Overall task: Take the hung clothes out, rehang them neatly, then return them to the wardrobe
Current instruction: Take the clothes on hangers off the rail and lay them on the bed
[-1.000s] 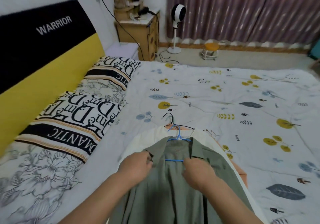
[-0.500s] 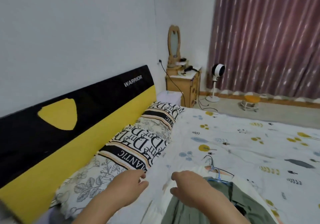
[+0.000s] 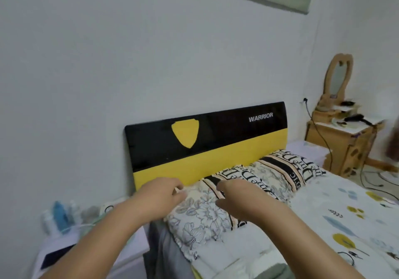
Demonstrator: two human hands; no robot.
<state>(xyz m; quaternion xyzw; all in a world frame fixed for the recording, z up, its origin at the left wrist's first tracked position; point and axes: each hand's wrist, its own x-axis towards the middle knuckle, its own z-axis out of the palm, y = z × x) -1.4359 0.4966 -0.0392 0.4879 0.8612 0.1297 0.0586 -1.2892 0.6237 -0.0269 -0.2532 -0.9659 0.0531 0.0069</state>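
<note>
Both hands are out in front, empty. The left hand (image 3: 160,196) and right hand (image 3: 239,201) have loose, half-bent fingers above the pillow (image 3: 203,216).

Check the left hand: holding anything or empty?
Empty: the left hand hangs open over the floral pillow, fingers loosely curled around nothing; no clothes or hanger in view.

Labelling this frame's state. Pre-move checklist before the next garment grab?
1. Left hand free: ok, fingers loosely curled, holds nothing.
2. Right hand free: ok, holds nothing.
3. Clothes or hangers in view: not ok, none visible.
4. Wardrobe in view: not ok.
5. Hands clear of the pillow: cannot tell, they hover close over it.
6. Flat space on the bedsheet for laying clothes: ok.
</note>
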